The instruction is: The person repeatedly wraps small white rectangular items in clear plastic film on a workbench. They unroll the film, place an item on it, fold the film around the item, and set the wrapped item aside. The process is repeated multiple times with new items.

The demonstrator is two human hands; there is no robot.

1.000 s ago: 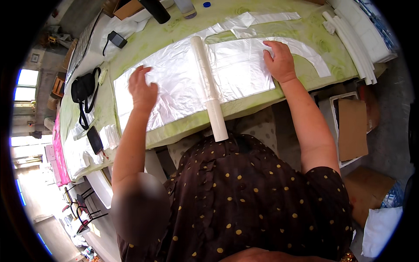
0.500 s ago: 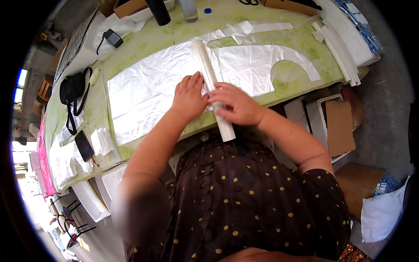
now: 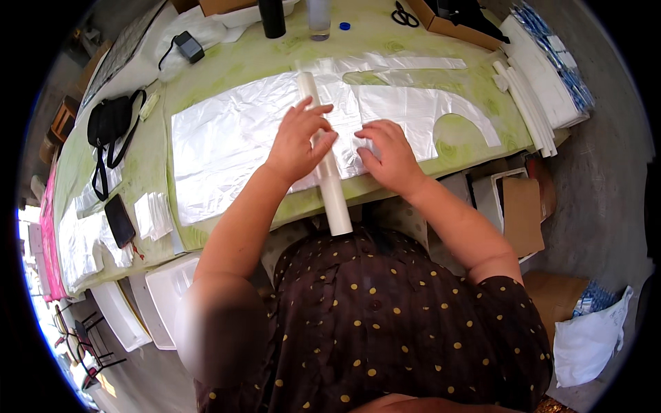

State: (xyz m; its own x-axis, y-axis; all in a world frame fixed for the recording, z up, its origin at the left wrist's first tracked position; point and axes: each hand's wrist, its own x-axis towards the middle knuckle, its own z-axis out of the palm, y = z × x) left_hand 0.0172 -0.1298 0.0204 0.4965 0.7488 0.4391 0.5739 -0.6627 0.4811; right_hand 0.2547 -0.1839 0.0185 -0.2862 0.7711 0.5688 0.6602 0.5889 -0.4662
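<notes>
A pale, shiny plastic sheet [image 3: 234, 131], shaped like a disposable apron with a curved cut-out at its right end, lies spread on the table. Across it sits a white tube [image 3: 334, 203], its near end jutting past the table edge towards my body. My left hand [image 3: 301, 141] is over the tube's middle with fingers apart; whether it presses on the tube I cannot tell. To the right of the tube, my right hand [image 3: 390, 157] hovers over or rests lightly on the sheet, fingers loosely curled and apart, holding nothing.
Several white tubes [image 3: 527, 107] lie at the table's right end beside a white box [image 3: 547, 76]. Scissors [image 3: 405, 15], a dark bottle [image 3: 271, 19] and a clear bottle [image 3: 319, 19] are at the back. On the left are a black bag [image 3: 110, 124] and a phone [image 3: 120, 220].
My right hand has come off the tube and moved right. The tube has shifted a little left, and my left hand, which lay flat beside it, is now raised over it.
</notes>
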